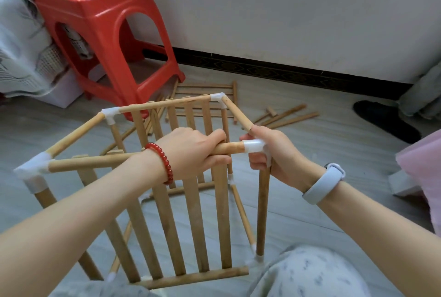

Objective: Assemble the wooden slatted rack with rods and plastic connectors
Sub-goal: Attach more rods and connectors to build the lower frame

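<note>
- Rack (191, 213): box frame of pale wooden slats and rods, upright on the floor (310, 201) before the person's knees.
- Left hand (191, 153) grips the near top rod (95, 161).
- Right hand (274, 156) clamps the white plastic connector (254, 146), mostly hiding it.

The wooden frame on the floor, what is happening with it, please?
A person is putting together a wooden rack on the floor. The left hand grips a horizontal rod, whose end sits in a white plastic connector held by the right hand. The side rod from the far corner ends just above that connector and is not yet inserted. Three other top corners already have connectors. Spare rods and a slatted panel lie near the red stool.
</note>
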`<act>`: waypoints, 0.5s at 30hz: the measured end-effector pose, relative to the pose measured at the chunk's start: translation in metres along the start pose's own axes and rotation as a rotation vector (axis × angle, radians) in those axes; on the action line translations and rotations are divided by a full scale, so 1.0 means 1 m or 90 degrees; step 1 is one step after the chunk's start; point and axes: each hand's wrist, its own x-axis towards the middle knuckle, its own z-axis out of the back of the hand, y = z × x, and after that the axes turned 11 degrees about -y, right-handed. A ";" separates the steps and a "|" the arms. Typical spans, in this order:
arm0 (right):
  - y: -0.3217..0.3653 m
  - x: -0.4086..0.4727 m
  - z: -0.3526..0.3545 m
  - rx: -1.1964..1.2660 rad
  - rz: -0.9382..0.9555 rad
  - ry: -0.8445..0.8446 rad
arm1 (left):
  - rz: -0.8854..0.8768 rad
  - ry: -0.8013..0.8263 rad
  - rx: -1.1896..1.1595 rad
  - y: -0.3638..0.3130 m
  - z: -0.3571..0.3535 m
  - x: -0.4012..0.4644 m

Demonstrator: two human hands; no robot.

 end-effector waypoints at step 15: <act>-0.025 0.005 0.017 0.081 -0.162 -0.024 | 0.031 0.059 -0.028 -0.039 -0.020 -0.009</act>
